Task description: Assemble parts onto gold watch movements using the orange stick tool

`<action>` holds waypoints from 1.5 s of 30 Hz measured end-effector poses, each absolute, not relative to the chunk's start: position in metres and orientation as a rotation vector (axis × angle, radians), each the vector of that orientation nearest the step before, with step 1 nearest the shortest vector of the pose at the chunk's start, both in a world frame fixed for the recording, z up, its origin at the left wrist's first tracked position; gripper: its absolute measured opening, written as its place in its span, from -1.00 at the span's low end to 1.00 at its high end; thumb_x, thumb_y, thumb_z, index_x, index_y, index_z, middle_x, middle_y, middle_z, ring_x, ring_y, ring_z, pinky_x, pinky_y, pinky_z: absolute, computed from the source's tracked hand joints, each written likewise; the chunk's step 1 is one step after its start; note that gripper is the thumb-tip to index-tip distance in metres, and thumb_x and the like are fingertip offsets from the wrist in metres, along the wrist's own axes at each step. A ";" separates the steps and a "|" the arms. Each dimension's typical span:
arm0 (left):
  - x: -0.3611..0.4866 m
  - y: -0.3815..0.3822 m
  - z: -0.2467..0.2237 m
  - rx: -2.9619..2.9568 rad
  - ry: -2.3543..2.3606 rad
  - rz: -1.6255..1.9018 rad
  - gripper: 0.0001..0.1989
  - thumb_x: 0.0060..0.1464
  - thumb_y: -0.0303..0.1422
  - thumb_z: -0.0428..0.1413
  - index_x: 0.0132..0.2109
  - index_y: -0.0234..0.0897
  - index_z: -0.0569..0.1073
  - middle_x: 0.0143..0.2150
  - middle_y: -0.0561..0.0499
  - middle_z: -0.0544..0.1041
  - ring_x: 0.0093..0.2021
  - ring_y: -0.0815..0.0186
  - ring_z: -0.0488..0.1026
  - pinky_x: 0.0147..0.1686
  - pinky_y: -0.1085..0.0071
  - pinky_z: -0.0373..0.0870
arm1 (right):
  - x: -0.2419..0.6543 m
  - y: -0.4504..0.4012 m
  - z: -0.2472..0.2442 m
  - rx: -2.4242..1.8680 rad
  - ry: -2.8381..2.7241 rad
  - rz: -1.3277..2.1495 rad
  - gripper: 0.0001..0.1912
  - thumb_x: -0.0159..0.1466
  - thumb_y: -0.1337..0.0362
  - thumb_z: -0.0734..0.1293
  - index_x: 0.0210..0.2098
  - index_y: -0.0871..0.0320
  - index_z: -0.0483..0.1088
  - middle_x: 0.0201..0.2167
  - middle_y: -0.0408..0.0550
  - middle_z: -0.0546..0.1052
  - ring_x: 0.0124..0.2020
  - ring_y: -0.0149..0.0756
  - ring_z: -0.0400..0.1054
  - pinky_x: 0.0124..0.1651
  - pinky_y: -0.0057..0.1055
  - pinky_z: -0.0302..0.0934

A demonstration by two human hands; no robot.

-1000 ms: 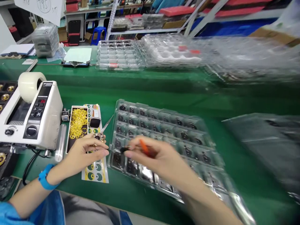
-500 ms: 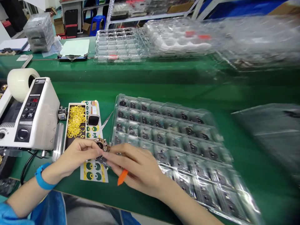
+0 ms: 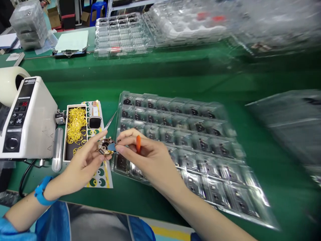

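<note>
On the left of the green surface (image 3: 175, 80) I see one white tape machine (image 3: 27, 117). Next is one box (image 3: 65, 134) of yellow rings, and one small watch (image 3: 94, 121). My left hand (image 3: 84, 160) pinches one round gold part (image 3: 105, 147) just above the sticker sheet (image 3: 100, 174). My right hand (image 3: 147, 157) grips one orange tool (image 3: 138, 143) and touches that part. One clear tray (image 3: 200, 140) lies to the right.

Bright, even light; right side perhaps motion-blurred.
</note>
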State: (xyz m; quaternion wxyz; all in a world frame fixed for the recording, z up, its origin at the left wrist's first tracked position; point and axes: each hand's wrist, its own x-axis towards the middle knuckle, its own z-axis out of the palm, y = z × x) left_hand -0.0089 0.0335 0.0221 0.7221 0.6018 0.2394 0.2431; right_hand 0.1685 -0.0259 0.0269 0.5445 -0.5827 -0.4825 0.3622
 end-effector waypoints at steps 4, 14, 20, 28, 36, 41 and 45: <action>-0.008 0.032 0.022 1.424 0.606 0.508 -0.49 0.28 -0.43 0.00 0.34 -0.09 0.19 -0.36 0.04 0.36 -0.22 0.29 0.44 -0.02 0.27 0.49 | 0.169 -0.025 0.025 -1.384 -1.082 0.896 -0.86 0.16 0.28 0.38 -0.53 0.10 0.46 -0.38 -0.11 0.42 -0.49 -0.43 0.20 -0.48 -0.45 0.05; -0.006 0.033 0.025 1.499 0.650 0.493 -0.54 0.24 -0.45 0.00 0.27 -0.32 0.29 -0.47 0.08 0.34 -0.19 0.27 0.47 -0.09 0.38 0.51 | 0.165 -0.027 0.026 -1.403 -1.147 0.875 -0.87 0.18 0.33 0.36 -0.51 0.13 0.49 -0.37 -0.10 0.44 -0.50 -0.45 0.23 -0.56 -0.49 0.04; -0.003 0.031 0.027 1.467 0.649 0.485 -0.55 0.20 -0.52 0.01 0.22 -0.30 0.31 -0.14 -0.04 0.52 -0.14 0.39 0.51 -0.01 0.51 0.46 | 0.163 -0.027 0.024 -1.447 -1.197 0.783 -0.84 0.19 0.37 0.34 -0.52 0.14 0.45 -0.39 -0.11 0.43 -0.51 -0.46 0.22 -0.54 -0.51 0.07; 0.006 0.028 0.026 1.452 0.722 0.596 -0.69 0.11 -0.53 0.08 0.02 -0.29 0.40 -0.29 0.02 0.54 -0.24 0.41 0.52 -0.23 0.59 0.45 | 0.156 -0.027 0.020 -1.487 -1.269 0.621 -0.83 0.21 0.39 0.33 -0.52 0.15 0.39 -0.40 -0.12 0.43 -0.48 -0.44 0.26 -0.51 -0.49 0.13; 0.011 0.028 0.024 1.431 0.758 0.682 -0.80 0.13 -0.51 0.08 -0.07 -0.29 0.43 -0.45 0.11 0.50 -0.43 0.47 0.47 -0.39 0.62 0.43 | 0.153 -0.029 0.014 -1.445 -1.398 0.456 -0.84 0.25 0.45 0.32 -0.44 0.13 0.37 -0.37 -0.12 0.44 -0.35 -0.37 0.38 -0.38 -0.45 0.28; 0.014 0.030 0.029 1.291 0.710 0.736 -0.86 0.13 -0.52 0.10 -0.14 -0.29 0.42 -0.44 0.09 0.57 -0.40 0.45 0.55 -0.30 0.61 0.51 | 0.147 -0.031 0.010 -1.393 -1.471 0.116 -0.86 0.24 0.49 0.35 -0.27 0.14 0.35 -0.31 -0.07 0.44 -0.30 -0.36 0.39 -0.30 -0.42 0.31; 0.012 0.032 0.029 1.240 0.729 0.720 -0.87 0.13 -0.43 0.15 -0.14 -0.29 0.42 -0.36 0.05 0.60 -0.33 0.39 0.58 -0.26 0.51 0.57 | 0.149 -0.027 0.010 -1.444 -1.410 0.157 -0.83 0.24 0.39 0.38 -0.21 0.12 0.32 -0.30 -0.07 0.42 -0.35 -0.34 0.35 -0.43 -0.44 0.23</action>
